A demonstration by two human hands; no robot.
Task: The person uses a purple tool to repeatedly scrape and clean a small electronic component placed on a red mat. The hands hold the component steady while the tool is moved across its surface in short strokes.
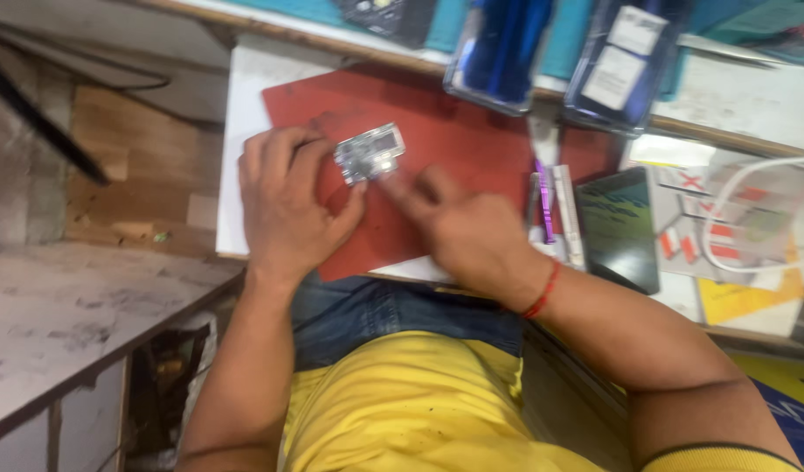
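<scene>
A small silvery metal part (370, 152), like a phone component, lies on a red work mat (454, 140). My left hand (288, 205) rests on the mat with its thumb and fingertips pinching the part's left edge. My right hand (459, 232), with a red thread around its wrist, reaches in from the right, its extended fingers touching the part's lower right corner. The picture is blurred, so finer detail of the part cannot be made out.
A dark phone (619, 229) lies right of the mat beside a purple-handled tool (544, 201) and a white tool (568, 214). Printed papers (734, 236) and a white cable (752, 175) lie further right. Blue plastic cases (498, 48) stand at the back.
</scene>
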